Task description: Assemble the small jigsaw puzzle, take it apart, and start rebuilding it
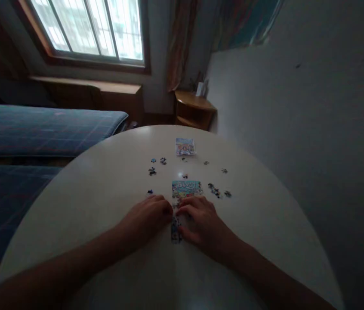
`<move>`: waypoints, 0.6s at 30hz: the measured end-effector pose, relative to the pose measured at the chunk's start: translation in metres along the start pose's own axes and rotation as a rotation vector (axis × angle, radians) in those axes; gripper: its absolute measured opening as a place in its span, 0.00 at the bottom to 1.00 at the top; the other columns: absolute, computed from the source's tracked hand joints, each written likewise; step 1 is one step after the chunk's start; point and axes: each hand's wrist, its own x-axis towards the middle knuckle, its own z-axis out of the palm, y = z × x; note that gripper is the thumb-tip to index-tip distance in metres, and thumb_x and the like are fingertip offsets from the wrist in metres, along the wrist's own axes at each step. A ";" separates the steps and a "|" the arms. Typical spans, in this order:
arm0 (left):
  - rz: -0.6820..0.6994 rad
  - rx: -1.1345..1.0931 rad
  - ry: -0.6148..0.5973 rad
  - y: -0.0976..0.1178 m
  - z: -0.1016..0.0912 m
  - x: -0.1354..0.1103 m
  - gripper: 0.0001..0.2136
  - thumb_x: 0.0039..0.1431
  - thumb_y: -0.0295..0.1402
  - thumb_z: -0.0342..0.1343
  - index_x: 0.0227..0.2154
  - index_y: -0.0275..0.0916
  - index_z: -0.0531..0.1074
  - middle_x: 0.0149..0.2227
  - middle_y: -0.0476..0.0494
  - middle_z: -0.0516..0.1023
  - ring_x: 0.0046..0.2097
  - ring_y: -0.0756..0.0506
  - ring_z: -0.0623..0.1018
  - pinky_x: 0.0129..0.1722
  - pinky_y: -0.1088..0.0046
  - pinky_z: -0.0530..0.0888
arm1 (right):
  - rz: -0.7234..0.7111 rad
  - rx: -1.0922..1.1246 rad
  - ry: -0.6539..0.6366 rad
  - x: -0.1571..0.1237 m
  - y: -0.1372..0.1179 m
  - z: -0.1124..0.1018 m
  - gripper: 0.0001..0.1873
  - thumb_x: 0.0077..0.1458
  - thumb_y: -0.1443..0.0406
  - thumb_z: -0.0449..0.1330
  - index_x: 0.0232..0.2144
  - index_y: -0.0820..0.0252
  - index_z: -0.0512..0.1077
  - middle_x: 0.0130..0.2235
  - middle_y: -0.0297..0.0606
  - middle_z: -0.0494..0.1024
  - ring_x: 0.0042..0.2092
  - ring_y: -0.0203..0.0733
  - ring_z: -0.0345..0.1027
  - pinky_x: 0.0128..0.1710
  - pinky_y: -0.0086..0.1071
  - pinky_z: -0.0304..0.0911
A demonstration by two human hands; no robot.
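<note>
Fingers (165, 209) of my left hand (149, 217) and right hand (203, 221) curled together over the near end of the small colourful, partly joined cardboard jigsaw (186, 188) mid-bench. Whether they pinched a piece, I could not tell. Dark loose puzzle pieces (216, 190) lay scattered farther off on the round white bench (104, 185).

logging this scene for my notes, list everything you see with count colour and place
table: one, white, round, foreground
puzzle: one, multicoloured, part built, table centre between the hands
loose pieces: about ten, dark, scattered around the puzzle
picture card: one, colourful, beyond the puzzle
bed cover: one, blue checked, left
window: one, bright, top left
curtain: one, orange-brown, right of window
corner shelf: one, wooden, behind the table
left hand: one, fingers curled at the puzzle's left edge
right hand: one, lying on the puzzle's lower part
</note>
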 end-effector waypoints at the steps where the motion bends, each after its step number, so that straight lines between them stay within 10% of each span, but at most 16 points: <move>1: 0.014 0.003 0.009 -0.002 0.001 0.000 0.06 0.63 0.29 0.53 0.35 0.39 0.76 0.38 0.44 0.77 0.43 0.43 0.76 0.45 0.67 0.72 | -0.004 -0.004 0.003 0.000 -0.001 0.000 0.14 0.52 0.67 0.67 0.43 0.55 0.74 0.52 0.39 0.74 0.57 0.49 0.62 0.56 0.46 0.56; 18: -0.033 -0.003 0.043 -0.003 0.000 0.002 0.04 0.59 0.27 0.55 0.35 0.39 0.75 0.37 0.46 0.77 0.41 0.45 0.76 0.43 0.68 0.72 | -0.041 -0.069 0.048 0.004 0.000 -0.003 0.15 0.52 0.63 0.67 0.43 0.55 0.75 0.51 0.42 0.74 0.56 0.51 0.62 0.53 0.46 0.58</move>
